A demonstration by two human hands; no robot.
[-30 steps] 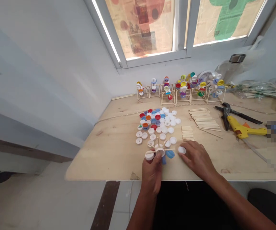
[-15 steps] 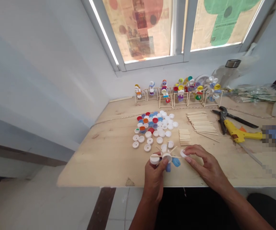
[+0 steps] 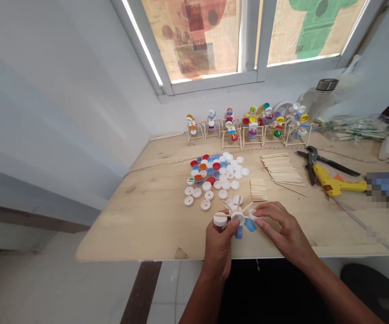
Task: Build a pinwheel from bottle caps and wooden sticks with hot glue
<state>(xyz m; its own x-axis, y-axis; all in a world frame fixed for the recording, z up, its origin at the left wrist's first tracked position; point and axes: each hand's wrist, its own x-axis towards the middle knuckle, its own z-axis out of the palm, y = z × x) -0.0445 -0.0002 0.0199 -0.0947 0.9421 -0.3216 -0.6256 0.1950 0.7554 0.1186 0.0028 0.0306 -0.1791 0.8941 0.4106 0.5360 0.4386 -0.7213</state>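
My left hand (image 3: 219, 247) is closed on a small wheel (image 3: 237, 218) built from a white bottle-cap hub with wooden sticks spreading out from it. A white cap sits on its left stick, and blue caps (image 3: 249, 224) hang at its lower right. Between the thumb and fingers of my right hand (image 3: 280, 229) is a white bottle cap (image 3: 253, 214), held at the end of the wheel's right-hand stick. Whether cap and stick touch I cannot tell. Just beyond lie loose bottle caps (image 3: 205, 204) in white, red, blue and orange.
Cut short sticks (image 3: 258, 190) and longer sticks (image 3: 282, 168) lie right of the caps. Pliers (image 3: 312, 164) and a yellow glue gun (image 3: 336, 183) rest farther right, its cord running to the front edge. Stick frames with cap wheels (image 3: 231, 130) line the wall.
My right hand has brought the white cap left, up to the wheel's right stick. The wheel in my left hand has shifted slightly, and the whole view has tilted a little.
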